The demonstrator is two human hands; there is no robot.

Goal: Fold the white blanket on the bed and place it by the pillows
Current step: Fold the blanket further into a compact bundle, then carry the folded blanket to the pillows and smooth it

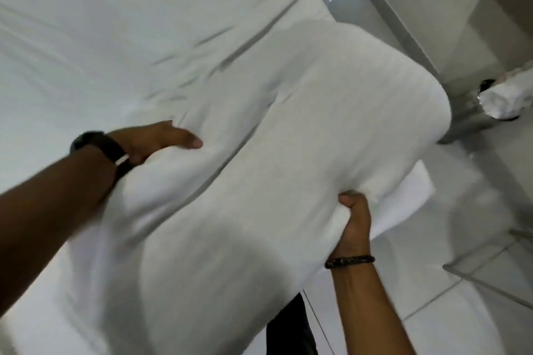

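The white blanket is a thick folded bundle, lifted over the right edge of the bed, which is covered by a wrinkled white sheet. My left hand, with a dark watch on the wrist, lies against the bundle's left side with fingers stretched out and thumb tucked under the fabric. My right hand, wearing a dark bracelet, grips the bundle's right edge from below. No pillows are in view.
Pale tiled floor runs along the right of the bed. A grey wall or panel edge slants down at the upper right. A crumpled white item lies on the floor near a metal base.
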